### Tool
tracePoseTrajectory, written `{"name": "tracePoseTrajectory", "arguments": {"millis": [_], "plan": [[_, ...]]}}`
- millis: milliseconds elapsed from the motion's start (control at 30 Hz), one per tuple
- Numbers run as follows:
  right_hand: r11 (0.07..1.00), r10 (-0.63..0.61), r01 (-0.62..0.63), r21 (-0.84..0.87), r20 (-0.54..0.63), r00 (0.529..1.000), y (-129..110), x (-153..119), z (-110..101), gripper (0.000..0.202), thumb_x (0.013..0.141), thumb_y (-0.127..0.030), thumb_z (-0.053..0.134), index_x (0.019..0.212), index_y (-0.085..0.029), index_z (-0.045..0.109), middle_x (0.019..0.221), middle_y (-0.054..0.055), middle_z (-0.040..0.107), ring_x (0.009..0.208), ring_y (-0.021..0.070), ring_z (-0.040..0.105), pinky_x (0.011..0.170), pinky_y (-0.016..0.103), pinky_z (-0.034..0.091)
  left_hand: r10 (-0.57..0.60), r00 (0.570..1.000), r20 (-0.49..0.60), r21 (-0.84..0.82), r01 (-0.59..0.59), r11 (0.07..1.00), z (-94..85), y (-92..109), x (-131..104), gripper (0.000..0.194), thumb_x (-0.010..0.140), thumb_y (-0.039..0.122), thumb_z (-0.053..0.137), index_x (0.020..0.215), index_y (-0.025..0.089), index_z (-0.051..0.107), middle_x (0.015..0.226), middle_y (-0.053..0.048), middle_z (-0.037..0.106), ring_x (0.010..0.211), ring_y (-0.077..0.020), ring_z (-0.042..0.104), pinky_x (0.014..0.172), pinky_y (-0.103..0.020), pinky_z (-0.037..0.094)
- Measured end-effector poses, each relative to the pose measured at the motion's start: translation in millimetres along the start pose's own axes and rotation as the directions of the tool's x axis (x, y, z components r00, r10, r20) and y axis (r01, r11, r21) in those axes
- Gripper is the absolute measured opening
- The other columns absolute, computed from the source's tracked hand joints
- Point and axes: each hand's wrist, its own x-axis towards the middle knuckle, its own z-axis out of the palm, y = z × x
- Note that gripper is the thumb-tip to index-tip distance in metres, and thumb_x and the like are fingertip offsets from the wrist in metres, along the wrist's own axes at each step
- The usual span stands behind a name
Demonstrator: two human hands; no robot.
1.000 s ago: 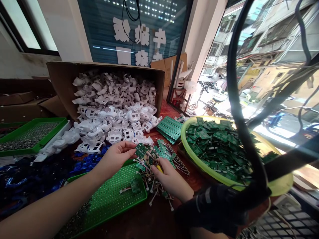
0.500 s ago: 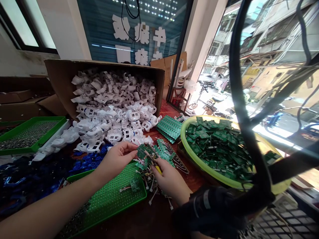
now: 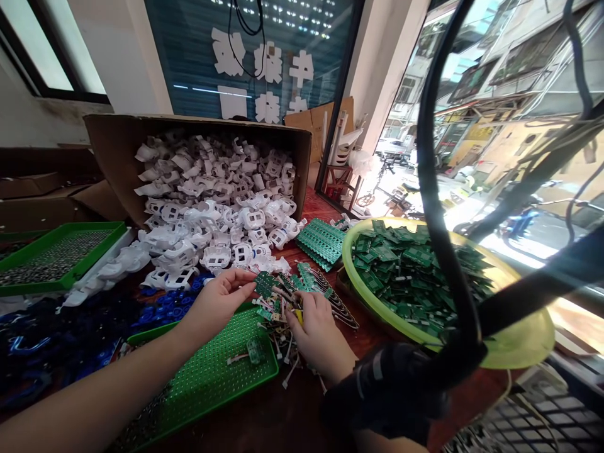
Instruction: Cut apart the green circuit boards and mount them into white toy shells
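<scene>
Between its thumb and fingertips my left hand (image 3: 225,301) pinches a green circuit board (image 3: 265,284). My right hand (image 3: 317,324) is closed around a small tool with a yellow handle (image 3: 299,316); the tool's tip reaches toward the board, and whether they touch is too small to tell. Beneath both hands lies a pile of small boards and wires with white connectors (image 3: 284,340). A green perforated tray (image 3: 212,362) sits below my left wrist, with one wired board (image 3: 255,351) in it.
A cardboard box (image 3: 304,170) spills white plastic shells (image 3: 212,214). Blue parts (image 3: 172,308) lie at left, near another green tray (image 3: 70,277). Stacked green panels (image 3: 321,244) stand beside a yellow basin (image 3: 348,258) of boards. A black arm with cables (image 3: 429,163) crosses the right side.
The board in my left hand has moved slightly left and turned. My right hand has shifted slightly with the tool. The black arm and cable at right have swung left.
</scene>
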Motion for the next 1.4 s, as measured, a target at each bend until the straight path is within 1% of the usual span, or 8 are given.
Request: {"name": "tracePoseTrajectory", "arguments": {"millis": [167, 467, 600, 733, 933, 1100, 1267, 1400], "plan": [[0.999, 0.009, -0.011, 0.053, 0.029, 1.0, -6, 0, -7, 0.031, 0.084, -0.026, 0.046, 0.111, -0.012, 0.05, 0.107, 0.015, 0.052, 0.106, 0.0269, 0.047, 0.093, 0.041, 0.037, 0.022, 0.999, 0.029, 0.028, -0.022, 0.999, 1.1, 1, -1, 0.034, 0.067, 0.041, 0.066, 0.087, 0.016, 0.059, 0.084, -0.005, 0.064, 0.079, -0.0204, 0.064, 0.081, -0.038, 0.05], [0.994, -0.105, 0.106, -0.009, 0.063, 0.992, -5, -3, -3, 0.022, 0.089, -0.031, 0.035, 0.085, -0.018, 0.052, 0.085, 0.006, 0.055, 0.077, 0.0186, 0.054, 0.065, 0.028, 0.041, 0.018, 1.0, 0.016, 0.036, -0.018, 0.999, -1.5, 2, -3, 0.031, 0.069, 0.039, 0.065, 0.088, 0.016, 0.059, 0.082, -0.004, 0.063, 0.077, -0.0202, 0.064, 0.076, -0.035, 0.051], [0.998, -0.04, 0.042, -0.037, 0.065, 0.997, -9, -6, 1, 0.02, 0.089, -0.031, 0.035, 0.084, -0.019, 0.05, 0.082, 0.006, 0.056, 0.074, 0.0189, 0.054, 0.062, 0.028, 0.038, 0.127, 0.991, -0.036, 0.143, -0.121, 0.982, 3.6, -4, -10, 0.024, 0.074, 0.038, 0.06, 0.088, 0.018, 0.06, 0.088, -0.004, 0.064, 0.085, -0.0207, 0.061, 0.078, -0.031, 0.048], [0.999, -0.007, 0.008, -0.037, 0.031, 1.0, -4, -4, 3, 0.017, 0.087, -0.032, 0.038, 0.085, -0.019, 0.05, 0.085, 0.006, 0.056, 0.075, 0.0198, 0.055, 0.062, 0.029, 0.039, 0.21, 0.978, 0.007, 0.256, -0.204, 0.945, 7.6, -7, -12, 0.024, 0.079, 0.037, 0.054, 0.094, 0.019, 0.061, 0.091, -0.005, 0.064, 0.086, -0.0207, 0.061, 0.077, -0.031, 0.048], [0.993, -0.013, 0.011, 0.118, 0.012, 1.0, 1, -2, 0, 0.026, 0.086, -0.035, 0.041, 0.102, -0.017, 0.051, 0.101, 0.009, 0.055, 0.099, 0.0216, 0.052, 0.085, 0.032, 0.041, 0.045, 0.999, -0.016, 0.101, -0.043, 0.994, 5.2, 3, -4, 0.028, 0.074, 0.037, 0.06, 0.092, 0.016, 0.058, 0.085, -0.005, 0.064, 0.083, -0.0207, 0.063, 0.078, -0.033, 0.049], [0.983, -0.055, 0.043, 0.179, 0.065, 0.996, 1, -1, -5, 0.031, 0.087, -0.037, 0.04, 0.107, -0.015, 0.051, 0.106, 0.011, 0.054, 0.103, 0.0225, 0.05, 0.09, 0.035, 0.04, -0.033, 0.999, 0.022, 0.011, 0.033, 0.999, 2.9, 6, 0, 0.033, 0.068, 0.038, 0.066, 0.09, 0.015, 0.059, 0.084, -0.004, 0.063, 0.076, -0.019, 0.063, 0.078, -0.034, 0.05], [0.994, 0.004, -0.007, -0.109, -0.029, 1.0, 2, -2, -5, 0.036, 0.086, -0.03, 0.043, 0.112, -0.007, 0.053, 0.107, 0.018, 0.054, 0.105, 0.0297, 0.049, 0.092, 0.043, 0.038, -0.005, 0.998, -0.062, 0.012, 0.005, 1.0, -4.6, 2, 5, 0.035, 0.069, 0.04, 0.066, 0.091, 0.016, 0.058, 0.081, -0.003, 0.062, 0.08, -0.0205, 0.063, 0.08, -0.036, 0.049], [0.861, -0.236, 0.084, -0.502, -0.247, 0.94, 18, -4, 12, 0.035, 0.084, -0.02, 0.043, 0.115, -0.007, 0.054, 0.112, 0.022, 0.053, 0.107, 0.0369, 0.046, 0.092, 0.052, 0.035, 0.0, 0.999, -0.048, 0.014, 0.001, 1.0, -7.7, 0, 7, 0.033, 0.068, 0.04, 0.066, 0.09, 0.017, 0.058, 0.083, -0.003, 0.061, 0.079, -0.0197, 0.062, 0.08, -0.036, 0.049]]}}
